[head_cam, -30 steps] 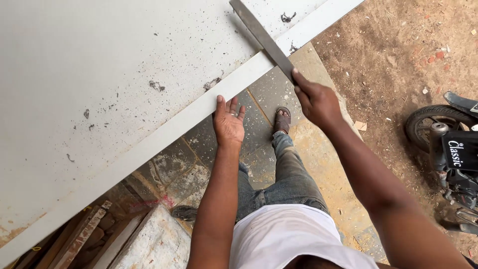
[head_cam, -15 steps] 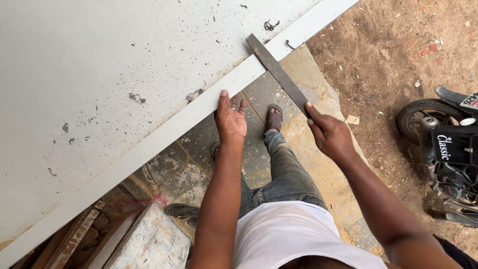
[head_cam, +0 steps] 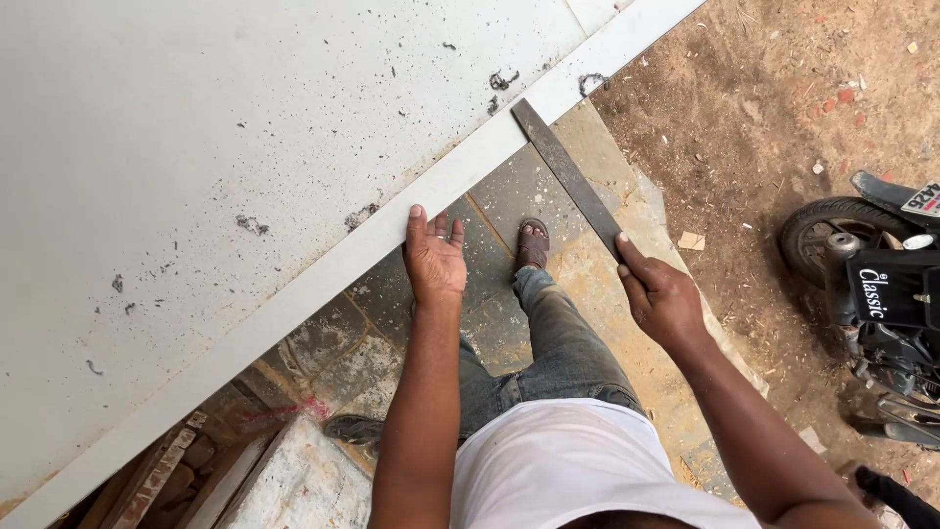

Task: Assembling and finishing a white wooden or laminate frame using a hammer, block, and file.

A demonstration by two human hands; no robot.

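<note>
Left hand (head_cam: pixel 436 263) lay open, flat against the white panel (head_cam: pixel 245 147) edge. Right hand (head_cam: pixel 661 299) gripped the flat metal bar (head_cam: pixel 568 176), whose far end touched that edge.

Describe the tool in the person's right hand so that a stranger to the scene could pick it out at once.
Find the big pale board filling the upper left. Follow its near edge rightward to the right hand. The file is the long, flat, dark metal bar running from that hand to the board's edge, the only dark strip there.

We cannot see the whole grey panel (head_cam: pixel 245 147): the top and left edges cut it off. The parked motorcycle (head_cam: pixel 871 284) runs past the right edge (only its front wheel and part of its body show). The right hand (head_cam: pixel 661 299) hides the flat metal bar's (head_cam: pixel 568 176) near end.
</note>
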